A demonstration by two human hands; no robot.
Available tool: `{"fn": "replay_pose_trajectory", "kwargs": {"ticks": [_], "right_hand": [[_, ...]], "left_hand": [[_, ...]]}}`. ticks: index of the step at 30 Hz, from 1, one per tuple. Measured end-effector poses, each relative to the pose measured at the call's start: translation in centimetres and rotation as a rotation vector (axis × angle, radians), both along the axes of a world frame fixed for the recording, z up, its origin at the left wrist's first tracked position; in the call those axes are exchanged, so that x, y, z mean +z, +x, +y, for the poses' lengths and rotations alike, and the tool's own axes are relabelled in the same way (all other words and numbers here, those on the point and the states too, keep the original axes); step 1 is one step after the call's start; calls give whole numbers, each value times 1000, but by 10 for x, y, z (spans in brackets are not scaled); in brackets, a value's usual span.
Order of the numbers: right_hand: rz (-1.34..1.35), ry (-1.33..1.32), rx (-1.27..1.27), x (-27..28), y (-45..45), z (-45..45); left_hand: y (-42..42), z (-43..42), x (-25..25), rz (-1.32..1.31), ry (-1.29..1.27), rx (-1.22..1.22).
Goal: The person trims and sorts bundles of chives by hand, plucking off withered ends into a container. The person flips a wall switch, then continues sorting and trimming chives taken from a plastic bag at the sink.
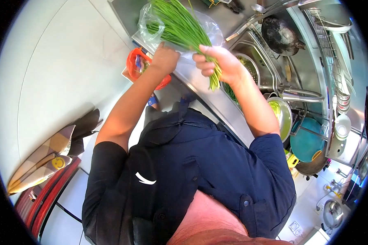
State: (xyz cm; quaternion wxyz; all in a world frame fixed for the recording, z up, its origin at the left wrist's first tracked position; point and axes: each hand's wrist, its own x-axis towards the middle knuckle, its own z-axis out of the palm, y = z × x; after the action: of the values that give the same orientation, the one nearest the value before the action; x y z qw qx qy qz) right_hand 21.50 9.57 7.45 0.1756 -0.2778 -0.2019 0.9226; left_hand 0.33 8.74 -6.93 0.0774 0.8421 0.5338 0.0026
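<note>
My right hand (223, 64) is wrapped round the stem ends of a bunch of garlic chives (180, 22), whose pale cut ends stick out below the fist. The long green leaves fan out over a clear plastic bag (151, 34) on the steel counter (210, 96). At the counter's edge, below the bag, my left hand (166, 59) is closed with the fingers curled in. Whatever it pinches, if anything, is hidden. Just beneath the left hand hangs an orange-red plastic bag (132, 61) with scraps inside.
Right of the counter are a sink (270, 77) with a faucet (300, 94), a colander (255, 69) and a blackened wok (277, 34). A bowl with greens (288, 122) and a teal basin (308, 141) stand nearer my right arm. Dish racks line the far right.
</note>
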Motion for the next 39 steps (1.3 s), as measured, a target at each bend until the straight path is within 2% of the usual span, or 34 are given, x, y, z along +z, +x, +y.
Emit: {"fn": "replay_pose_trajectory", "kwargs": {"ticks": [1,5,7,8,10,12,14,16,18,19,20,22,25,27,30,31,32,33,34,36,38,39], "right_hand": [[7,6,-5,6,7,-10],[57,145,-17,37,35,-38],[85,208,-63,39,51,-43],[100,217,-59,41,55,-44],[27,313,-165,48,61,-45],[-44,430,-235,42,60,-45],[-155,612,-282,29,50,-44],[-136,658,-266,14,38,-45],[-322,906,-268,7,21,-53],[-433,967,-234,4,13,-58],[-414,965,-226,1,4,-63],[-746,1607,-347,-6,-8,-73],[-738,1644,-306,-5,-16,-79],[-729,1714,-301,-1,-18,-81],[-815,1620,-218,12,-22,-90],[-727,1690,-348,5,-25,-89],[-746,1688,-355,6,-25,-91],[-655,1431,-375,11,-24,-95],[-561,1171,-389,13,-22,-100],[-658,1130,-384,4,-15,-103],[-266,728,-765,-23,-15,-109],[-228,567,-840,-24,-22,-116]], "left_hand": [[0,0,3,29,-59,11],[2,-8,18,4,26,15],[5,-16,31,-162,120,42],[7,-22,37,-149,130,46],[11,-40,68,-195,261,26],[21,-62,98,-306,253,74],[33,-86,118,-815,-49,293],[41,-95,121,-1483,-512,466],[51,-100,128,-2051,-824,497],[55,-99,135,-2011,-814,369],[58,-98,132,-1937,-763,480],[67,-95,131,-1984,-657,504],[72,-95,135,-2082,-558,646],[67,-92,132,-2120,-612,612],[56,-93,136,-2156,-660,601],[49,-92,137,-2158,-671,707],[41,-90,138,-2158,-678,812],[34,-88,140,-2153,-672,641],[30,-86,143,-2271,-666,526],[20,-84,152,-2304,-661,535],[13,-87,164,-2295,-681,558],[12,-89,166,-2292,-688,597]]}}
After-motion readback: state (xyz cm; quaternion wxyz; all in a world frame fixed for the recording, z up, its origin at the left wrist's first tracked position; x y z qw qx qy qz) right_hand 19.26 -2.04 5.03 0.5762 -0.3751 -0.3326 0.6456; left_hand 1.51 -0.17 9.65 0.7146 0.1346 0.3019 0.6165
